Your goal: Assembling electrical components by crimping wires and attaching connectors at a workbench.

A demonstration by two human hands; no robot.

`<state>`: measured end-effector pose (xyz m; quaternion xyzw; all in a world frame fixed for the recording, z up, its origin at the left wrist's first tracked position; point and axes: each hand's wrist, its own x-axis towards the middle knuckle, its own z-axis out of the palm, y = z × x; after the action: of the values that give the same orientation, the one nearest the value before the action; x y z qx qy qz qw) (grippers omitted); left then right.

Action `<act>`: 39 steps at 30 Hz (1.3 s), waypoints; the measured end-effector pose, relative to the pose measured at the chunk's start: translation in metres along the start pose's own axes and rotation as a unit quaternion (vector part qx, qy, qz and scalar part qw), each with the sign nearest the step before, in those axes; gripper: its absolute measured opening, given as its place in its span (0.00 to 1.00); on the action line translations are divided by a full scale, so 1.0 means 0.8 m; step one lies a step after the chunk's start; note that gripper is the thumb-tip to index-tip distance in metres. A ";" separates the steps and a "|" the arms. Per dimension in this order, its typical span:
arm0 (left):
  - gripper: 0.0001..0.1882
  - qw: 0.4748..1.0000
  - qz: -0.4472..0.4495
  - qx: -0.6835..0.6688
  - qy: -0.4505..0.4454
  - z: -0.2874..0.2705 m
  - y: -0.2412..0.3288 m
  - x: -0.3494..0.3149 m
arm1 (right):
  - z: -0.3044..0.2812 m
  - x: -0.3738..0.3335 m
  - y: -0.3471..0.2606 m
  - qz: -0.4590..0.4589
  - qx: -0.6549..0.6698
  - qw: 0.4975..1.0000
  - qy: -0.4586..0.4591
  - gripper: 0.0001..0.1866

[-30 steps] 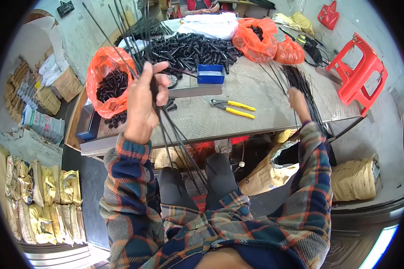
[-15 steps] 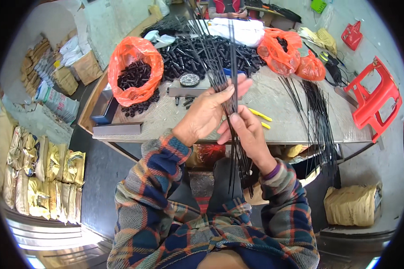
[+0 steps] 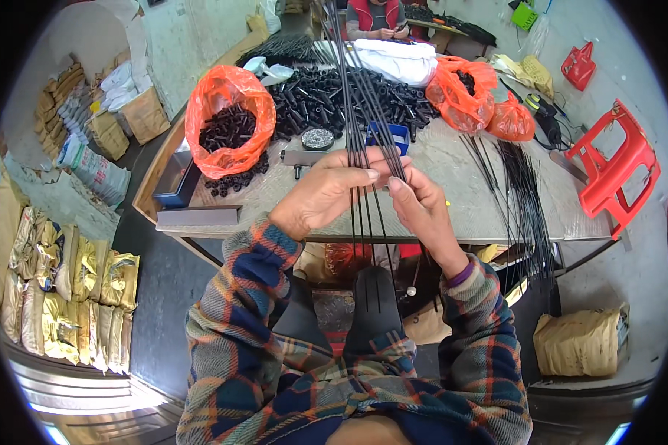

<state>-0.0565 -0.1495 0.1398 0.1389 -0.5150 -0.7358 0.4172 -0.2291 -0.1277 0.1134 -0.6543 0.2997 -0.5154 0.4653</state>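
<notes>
Both hands are over the near edge of the table, gripping long thin black rods (image 3: 362, 122) that stand nearly upright and hang down past the edge. My left hand (image 3: 321, 194) pinches several of them, spread slightly apart, between thumb and fingers. Close beside it, my right hand (image 3: 427, 215) pinches the right-hand rods with its thumb pressed against the fingers. Behind the hands lie a blue tray (image 3: 399, 139), a round dish (image 3: 318, 139) and a grey metal bar (image 3: 308, 158). More black rods (image 3: 525, 194) lie to the right, overhanging the table edge.
A heap of black tubular pieces (image 3: 312, 100) covers the table's far middle. An orange-red bag (image 3: 217, 165) of small black parts stands left; two tied bags (image 3: 460, 100) sit right. A red plastic stool (image 3: 622, 167) is at the right. Another person (image 3: 377, 18) sits beyond the table.
The rods have fanned out into two groups, and my right hand has moved up and slightly right, away from the left. The view has shifted slightly.
</notes>
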 end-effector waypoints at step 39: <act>0.11 0.965 0.127 0.209 0.094 -0.035 -0.029 0.007 | -0.003 -0.004 -0.060 0.245 0.154 0.952 -0.101 0.13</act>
<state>-0.0533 -0.1691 0.1087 0.2250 -0.6293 -0.5363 0.5156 -0.2367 -0.1073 0.1568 -0.5294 0.3191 -0.3571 0.7002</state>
